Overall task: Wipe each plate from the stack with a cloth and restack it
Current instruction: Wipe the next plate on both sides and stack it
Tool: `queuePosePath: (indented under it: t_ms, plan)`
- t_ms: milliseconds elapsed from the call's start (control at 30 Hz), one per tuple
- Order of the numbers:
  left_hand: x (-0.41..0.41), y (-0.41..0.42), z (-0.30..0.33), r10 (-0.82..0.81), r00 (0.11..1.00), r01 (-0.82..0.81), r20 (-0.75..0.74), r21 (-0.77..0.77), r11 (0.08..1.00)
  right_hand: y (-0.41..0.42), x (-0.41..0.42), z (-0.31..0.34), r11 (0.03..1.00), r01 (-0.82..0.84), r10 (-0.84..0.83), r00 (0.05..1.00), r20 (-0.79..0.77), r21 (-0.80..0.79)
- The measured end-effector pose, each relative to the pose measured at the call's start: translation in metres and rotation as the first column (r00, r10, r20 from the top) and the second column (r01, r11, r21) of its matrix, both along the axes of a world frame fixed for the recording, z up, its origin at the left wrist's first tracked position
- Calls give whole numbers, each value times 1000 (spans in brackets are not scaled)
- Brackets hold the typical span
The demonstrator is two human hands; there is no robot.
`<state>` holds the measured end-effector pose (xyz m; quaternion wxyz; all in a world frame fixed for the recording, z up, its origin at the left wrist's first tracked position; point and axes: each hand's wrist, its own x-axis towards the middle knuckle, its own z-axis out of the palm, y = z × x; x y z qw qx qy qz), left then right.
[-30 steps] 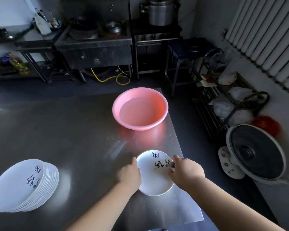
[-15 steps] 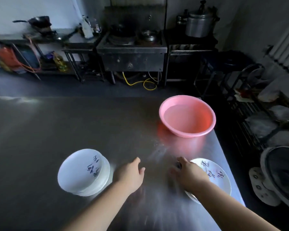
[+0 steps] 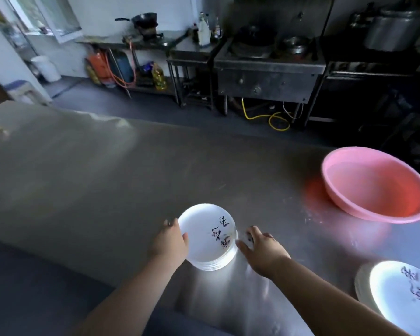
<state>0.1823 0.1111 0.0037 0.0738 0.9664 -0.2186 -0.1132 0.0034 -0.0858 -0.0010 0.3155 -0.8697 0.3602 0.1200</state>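
1. The left hand (image 3: 171, 241) is resting against the left rim of the stack of plates (image 3: 207, 237), thumb lying over the edge and fingers curved round the far side; whether it is truly gripping or only touching is hard to say at this blur.
2. The right hand (image 3: 262, 248) is hovering just beside the stack's right edge, fingers spread and relaxed, holding nothing.
3. The stack is sitting on the desk (image 3: 107, 180) near the front edge; a second pile of plates (image 3: 403, 294) is lying well apart at the lower right.
4. To lift the top plate cleanly, I would be sliding fingertips under its rim from both sides and raising it level, so the plates below are not dragging along.
5. The plates are round, shallow, glossy white with dark brush lettering, likely slippery. The desk is brushed steel, showing glare. The pink basin (image 3: 376, 187) looks like smooth plastic, seemingly holding water.
6. No cloth is showing.
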Motion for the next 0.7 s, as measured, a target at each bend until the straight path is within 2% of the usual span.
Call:
queuePosePath:
  t_ms: [133, 400, 533, 700]
  plan:
    - [14, 8, -12, -19, 1000, 19, -20, -15, 1000, 14, 29, -4, 998, -29, 28, 999, -18, -48]
    - [20, 10, -22, -40, 994, 18, -101, -210, 978, 17, 45, 0, 989, -13, 3, 998, -69, -145]
    - [9, 10, -13, -55, 995, 24, -85, -329, 944, 15, 33, 5, 993, 60, -66, 996, -58, -103]
    - [-27, -6, 1, -90, 975, -23, -202, -494, 869, 2, -13, 19, 973, 227, -225, 973, 57, -30]
